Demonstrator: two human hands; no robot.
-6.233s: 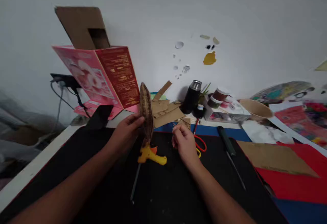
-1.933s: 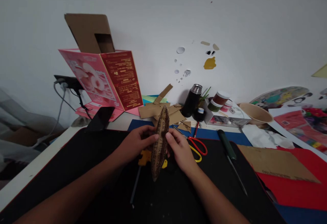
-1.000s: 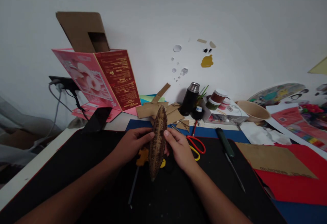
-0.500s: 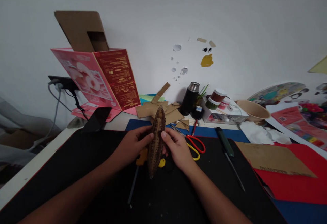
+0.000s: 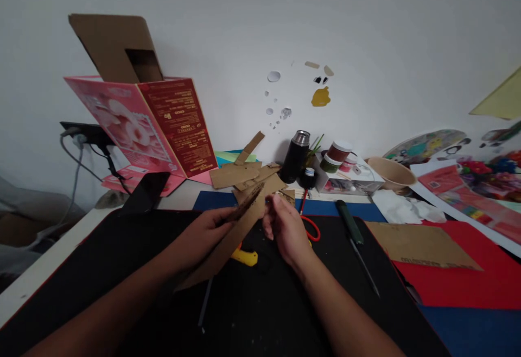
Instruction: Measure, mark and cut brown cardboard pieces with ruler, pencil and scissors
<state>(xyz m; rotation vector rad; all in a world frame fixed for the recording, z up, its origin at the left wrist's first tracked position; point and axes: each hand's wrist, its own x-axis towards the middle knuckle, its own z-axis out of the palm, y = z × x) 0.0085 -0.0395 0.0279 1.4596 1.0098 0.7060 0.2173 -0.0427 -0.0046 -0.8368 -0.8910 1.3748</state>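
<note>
The left hand (image 5: 203, 232) has hold of the brown cardboard piece (image 5: 230, 246), its fingers partly hidden behind the near wall, so that the exact pinch does not show. The piece is raised above the black mat (image 5: 264, 313) on the counter (image 5: 183, 195), tilted, with one pointed end reaching down toward the person from that hand and the other rising away toward the right hand. The right hand (image 5: 287, 229) has its fingers loosely curled just beside that raised end; whether they touch it or pinch anything cannot be told. The piece looks like thin corrugated board, so it should be very light, dry and not slippery, fairly stiff along its length yet easy to crease or squash across its walls. The broad middle, near where the left hand is, seems the best place to take hold, with light pressure from fingertips on both sides; the narrow tips would probably bend, and a hard squeeze could dent the sides or strain any joined edges. Beneath and just to the right of the left hand lies the yellow glue gun (image 5: 246, 257), partly covered by the piece. Scissors with a red handle (image 5: 313, 229) lie just beyond the right hand's outer side, and a green-handled tool (image 5: 350, 221) farther out that way. More cardboard scraps (image 5: 234, 175) lie beyond both hands.
</note>
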